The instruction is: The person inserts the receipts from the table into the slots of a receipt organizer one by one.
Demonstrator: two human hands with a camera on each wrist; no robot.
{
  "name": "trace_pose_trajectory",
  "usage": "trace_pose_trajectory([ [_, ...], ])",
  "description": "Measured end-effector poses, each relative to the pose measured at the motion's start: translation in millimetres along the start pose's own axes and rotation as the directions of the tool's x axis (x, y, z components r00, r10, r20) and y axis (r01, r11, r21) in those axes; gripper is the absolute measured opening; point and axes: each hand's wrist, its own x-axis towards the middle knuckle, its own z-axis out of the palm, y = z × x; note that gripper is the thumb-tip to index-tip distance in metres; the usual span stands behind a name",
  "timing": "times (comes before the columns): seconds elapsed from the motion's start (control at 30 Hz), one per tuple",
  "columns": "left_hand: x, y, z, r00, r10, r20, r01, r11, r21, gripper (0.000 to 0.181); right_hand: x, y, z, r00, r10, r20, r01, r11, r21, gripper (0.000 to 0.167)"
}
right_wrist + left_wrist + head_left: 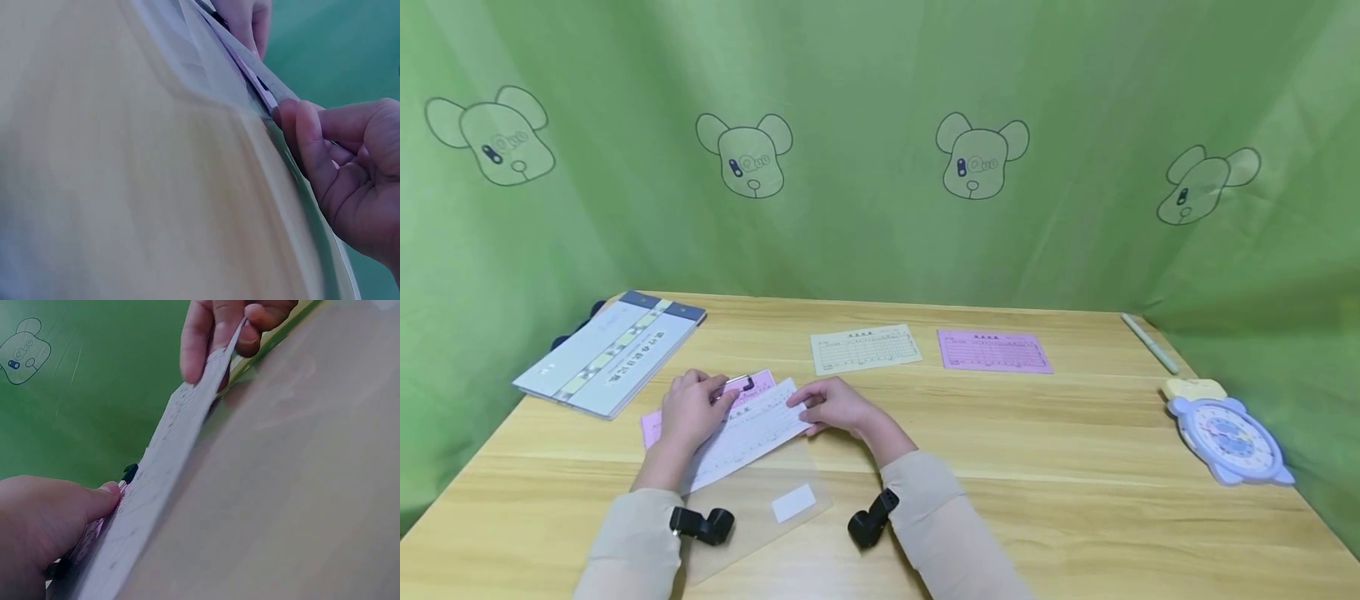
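Observation:
My right hand [833, 403] pinches the right end of a white printed form [748, 436] between thumb and fingers. The form slants up off the surface, its edge showing in the left wrist view. My left hand [694, 410] grips a metal clip with black ends [739, 385], the thumb [103, 499] on it. Beneath the white form lies a pink printed form [758, 388], partly covered by the form and the left hand. Under these papers is a clear plastic folder [737, 517] bearing a white label [793, 503]. Whether the clip is fixed to the folder is hidden.
A pale account book [613, 354] lies at the left, dark objects behind it. Toward the back are a cream form [865, 349] and a purple form [995, 351]. A pale pen [1150, 343], a yellow block [1195, 389] and a blue toy clock [1232, 439] lie near the right edge.

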Motion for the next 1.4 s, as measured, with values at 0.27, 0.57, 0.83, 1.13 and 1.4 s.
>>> trace_pose_trajectory([
  [0.27,-0.5,0.0,1.3,1.0,0.018,-0.012,-0.019,1.0,-0.023,0.041,5.8,-1.3,11.1,1.0,0.027,-0.007,-0.027,0.997,0.074,0.027],
  [0.57,0.4,-2.4,1.6,1.0,0.011,-0.002,-0.011,0.999,-0.038,0.039,10.1,-3.6,17.5,0.998,0.061,-0.021,-0.058,0.992,0.116,0.026],
  [0.83,2.7,-4.8,2.8,0.998,0.058,0.002,-0.058,0.998,0.013,0.039,-2.8,-21.0,20.9,0.998,0.063,-0.028,-0.06,0.994,0.093,0.027],
  [1.13,3.9,-5.0,3.6,0.996,0.087,0.0,-0.087,0.993,0.079,0.037,15.1,-5.6,20.8,0.995,0.084,-0.046,-0.08,0.993,0.091,0.027],
  [1.4,4.3,-5.9,3.6,0.995,0.099,0.002,-0.099,0.991,0.087,0.036,18.6,-11.0,20.1,0.992,0.113,-0.049,-0.11,0.992,0.06,0.027],
])
